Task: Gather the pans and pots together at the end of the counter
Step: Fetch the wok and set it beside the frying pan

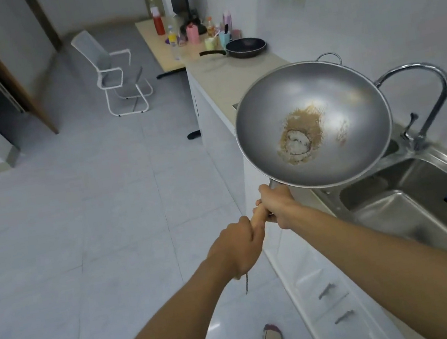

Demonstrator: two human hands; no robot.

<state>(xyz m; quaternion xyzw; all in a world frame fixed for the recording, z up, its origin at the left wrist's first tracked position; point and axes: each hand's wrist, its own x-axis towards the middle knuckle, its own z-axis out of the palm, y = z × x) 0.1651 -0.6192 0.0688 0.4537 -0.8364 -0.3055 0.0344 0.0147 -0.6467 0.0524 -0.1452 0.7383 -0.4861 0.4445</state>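
Now, with left hand (238, 247) and right hand (277, 205) both clenched on the wooden handle (258, 217), carry the steel wok (312, 124), airborne above the counter (221, 82) by the sink (395, 201), level toward the black frying pan (246, 47).

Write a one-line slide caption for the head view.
Both hands, left hand and right hand, carry a stained wok toward the black frying pan.

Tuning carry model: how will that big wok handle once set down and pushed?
Likely front-heavy: both hands, left hand and right hand, grip the wok by one handle. Its rounded bowl may rock on the counter. Rigid metal, probably slides.
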